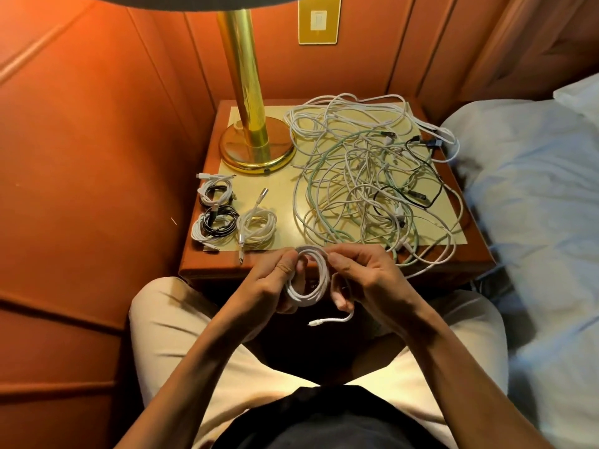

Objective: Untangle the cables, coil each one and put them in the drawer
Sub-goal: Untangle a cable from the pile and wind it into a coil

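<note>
The left hand (275, 280) is gripping a white cable coil (309, 280) in front of the near edge of the nightstand (227, 270), with the ring standing upright between both hands. The right hand (366, 280) is pinching the loose tail (334, 320), which is hanging under the coil toward the left. Three finished coils (233, 218) are lying far-left of the hands, near the lamp (256, 147). The tangled pile (372, 176) is waiting far-right. The drawer is not visible.

A tangle of cables (372, 176) covers the right and middle of the bench (479, 254). The lamp base (257, 149) blocks the far left; coiled cables (233, 215) fill the near left. Bare surface lies between coils and tangle.
</note>
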A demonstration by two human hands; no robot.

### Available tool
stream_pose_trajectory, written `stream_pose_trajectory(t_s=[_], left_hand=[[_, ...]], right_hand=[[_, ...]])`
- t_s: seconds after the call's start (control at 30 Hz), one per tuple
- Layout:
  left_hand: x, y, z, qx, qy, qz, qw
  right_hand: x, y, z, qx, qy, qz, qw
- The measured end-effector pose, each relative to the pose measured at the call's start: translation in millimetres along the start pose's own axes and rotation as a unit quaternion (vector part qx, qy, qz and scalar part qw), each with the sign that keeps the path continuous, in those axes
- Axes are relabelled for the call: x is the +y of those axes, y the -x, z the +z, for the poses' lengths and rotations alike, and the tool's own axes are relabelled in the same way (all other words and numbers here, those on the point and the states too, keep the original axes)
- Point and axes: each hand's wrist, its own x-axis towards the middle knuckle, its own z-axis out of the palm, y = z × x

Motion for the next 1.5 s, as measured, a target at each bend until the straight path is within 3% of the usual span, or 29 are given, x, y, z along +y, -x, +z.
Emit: stream_pose_trajectory(t_s=[0.07,0.17,0.27,0.4,0.57,0.7,0.8,0.93,1.0,1.07,1.13,1.2,1.27,1.4,1.5], left_hand=[[-1.4,2.1,5.2,-0.012,0.071,-0.006,0.997],[-6.3,0.9,9.9,-0.013,0.095,-0.015,0.995],[-14.2,-4.4,13.1,0.054,-0.07,0.01,0.996],[-26.5,-7.8,19.4,0.135,-0.293,0.077,0.943],[-37.4,-16.9,23.9,0.148,-0.453,0.051,0.878],[-40.5,-19.7,24.9,0.129,-0.501,0.055,0.854],[-53.6,-19.3,18.2,0.083,-0.44,0.109,0.887],[-62.6,-18.3,18.8,0.055,-0.318,0.13,0.937],[-61.4,-19.4,23.7,0.062,-0.303,0.135,0.941],[-61.2,-20.9,24.0,0.088,-0.331,0.141,0.929],[-61.8,-22.5,17.5,0.126,-0.403,0.15,0.894],[-60.4,-22.7,9.4,0.159,-0.468,0.157,0.855],[-56.2,-22.1,6.2,0.175,-0.503,0.144,0.834],[-52.4,-22.7,10.6,0.172,-0.542,0.108,0.816],[-52.6,-19.2,19.1,0.157,-0.554,0.105,0.811]], right_hand=[[4.6,-0.2,1.8,0.031,-0.009,-0.001,0.999],[10.6,-0.6,6.5,0.095,0.084,-0.034,0.991],[9.7,2.0,7.7,0.12,0.111,-0.032,0.986],[8.7,6.3,12.1,0.138,0.057,0.011,0.989],[6.5,7.4,13.1,0.186,-0.078,0.109,0.973],[11.7,8.6,6.7,0.155,0.028,0.16,0.974],[8.1,7.5,-2.0,0.083,-0.004,0.196,0.977],[-0.4,5.5,-7.8,-0.028,-0.259,0.236,0.936],[-0.6,3.7,-9.1,-0.067,-0.29,0.22,0.929],[-1.9,2.4,-8.8,-0.021,-0.229,0.215,0.949],[-3.9,4.6,-7.2,0.082,-0.082,0.2,0.973],[2.3,9.0,-7.9,0.188,0.027,0.173,0.966],[9.5,13.8,-5.8,0.247,0.048,0.134,0.958],[17.2,20.1,8.1,0.192,0.12,0.113,0.968],[26.5,20.0,12.7,0.184,0.213,0.109,0.953]])
